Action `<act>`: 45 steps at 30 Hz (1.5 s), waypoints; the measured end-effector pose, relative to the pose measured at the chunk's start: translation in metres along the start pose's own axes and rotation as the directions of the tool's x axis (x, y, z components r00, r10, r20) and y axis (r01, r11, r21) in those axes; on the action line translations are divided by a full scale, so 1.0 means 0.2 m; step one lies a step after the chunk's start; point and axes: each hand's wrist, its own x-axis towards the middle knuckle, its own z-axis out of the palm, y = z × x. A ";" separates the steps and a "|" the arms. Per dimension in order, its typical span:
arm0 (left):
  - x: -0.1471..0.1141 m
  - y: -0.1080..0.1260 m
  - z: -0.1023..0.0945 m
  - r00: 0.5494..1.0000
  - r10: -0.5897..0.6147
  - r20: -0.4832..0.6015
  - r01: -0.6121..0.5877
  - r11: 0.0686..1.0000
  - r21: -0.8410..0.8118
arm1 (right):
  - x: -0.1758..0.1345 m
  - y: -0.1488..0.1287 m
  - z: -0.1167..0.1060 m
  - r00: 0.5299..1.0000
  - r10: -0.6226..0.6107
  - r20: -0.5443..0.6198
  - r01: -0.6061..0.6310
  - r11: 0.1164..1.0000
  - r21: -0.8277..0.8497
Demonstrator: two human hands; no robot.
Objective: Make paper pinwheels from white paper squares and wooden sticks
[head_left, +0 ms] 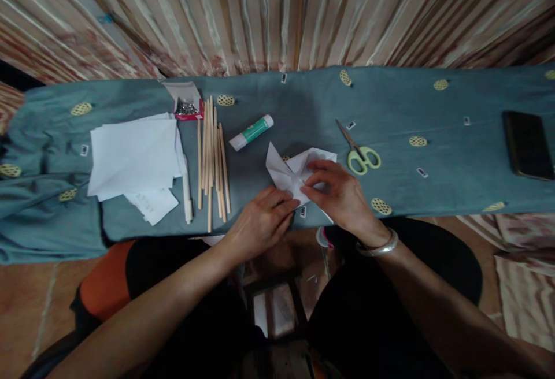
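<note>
A white paper pinwheel [280, 174] with its points folded toward the middle lies at the table's front edge, between my two hands. My left hand [265, 217] pinches its lower left edge between thumb and fingers. From the right, my right hand [336, 194] has its thumb and forefinger closed at the folded centre; whether a small pin is between them I cannot make out. Beyond the paper rests a glue stick [251, 132] with a green label. Scissors [362, 156] with light green handles lie to the right of the pinwheel, blades pointing away.
Several wooden sticks [212, 159] lie left of the glue stick, beside a white pen [187, 191]. Further left is a stack of white paper [134, 156]. An opened box of metal pins [188, 107] stands behind. A dark phone [526, 145] lies far right on the blue-green cloth [433, 113].
</note>
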 end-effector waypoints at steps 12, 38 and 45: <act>0.00 -0.01 0.01 1.000 0.011 0.001 -0.011 1.000 0.003 | 0.05 0.01 0.03 0.999 0.026 -0.045 -0.020 0.989 0.144; 0.00 0.00 0.00 1.000 0.022 0.017 -0.023 0.998 0.057 | 0.01 0.02 0.03 1.000 -0.015 -0.009 0.014 0.999 -0.038; 0.00 0.00 0.00 1.000 0.018 0.022 -0.019 0.998 0.060 | 0.00 0.01 0.04 0.999 -0.029 -0.023 0.028 1.000 -0.008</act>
